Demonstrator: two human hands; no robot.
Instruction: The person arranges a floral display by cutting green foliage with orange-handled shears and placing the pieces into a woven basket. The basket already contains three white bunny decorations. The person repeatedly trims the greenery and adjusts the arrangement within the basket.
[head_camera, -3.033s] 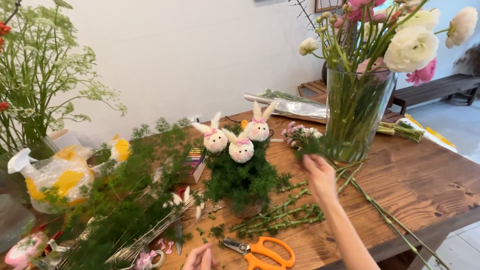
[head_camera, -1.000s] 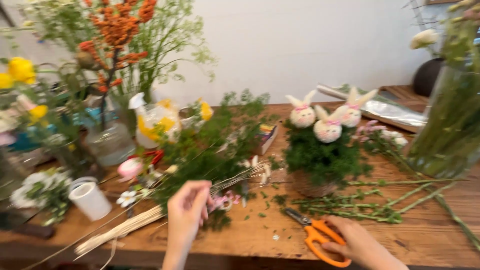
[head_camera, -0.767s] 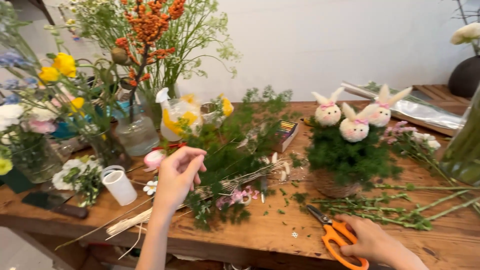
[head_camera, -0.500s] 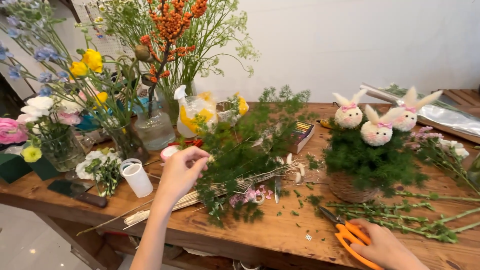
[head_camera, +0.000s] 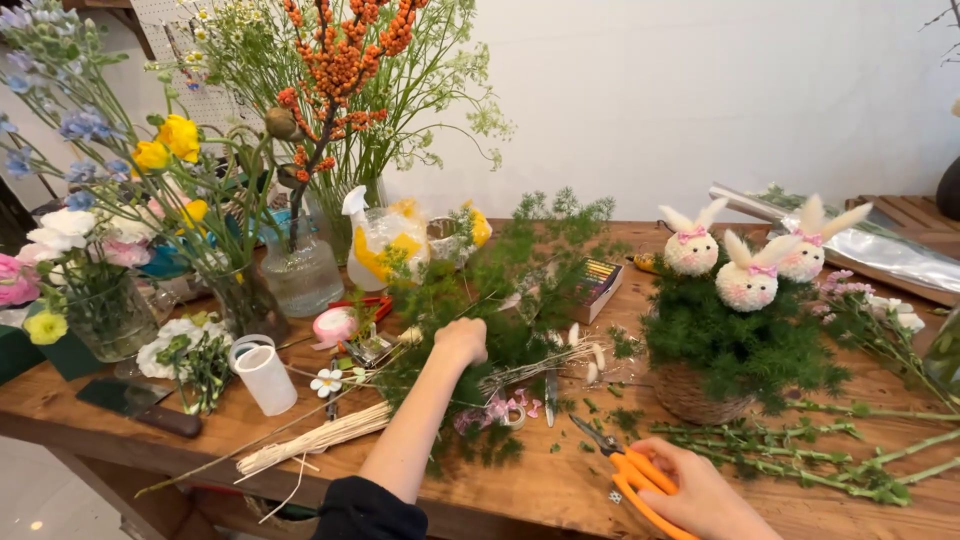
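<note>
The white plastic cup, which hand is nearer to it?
Left. The left hand lies in the greenery right of the white plastic cup; the right hand grips orange scissors far right.

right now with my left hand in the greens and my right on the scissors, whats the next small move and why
Probably pinch one sprig and lift it free. The left hand is closed in the feathery greenery, but no single stem is separated. The right hand already rests on the orange scissors, blades shut, lying flat on the wooden table, so cutting can wait until a stem is clear.

Orange scissors (head_camera: 640, 478), green fern sprigs (head_camera: 510, 300)
</note>
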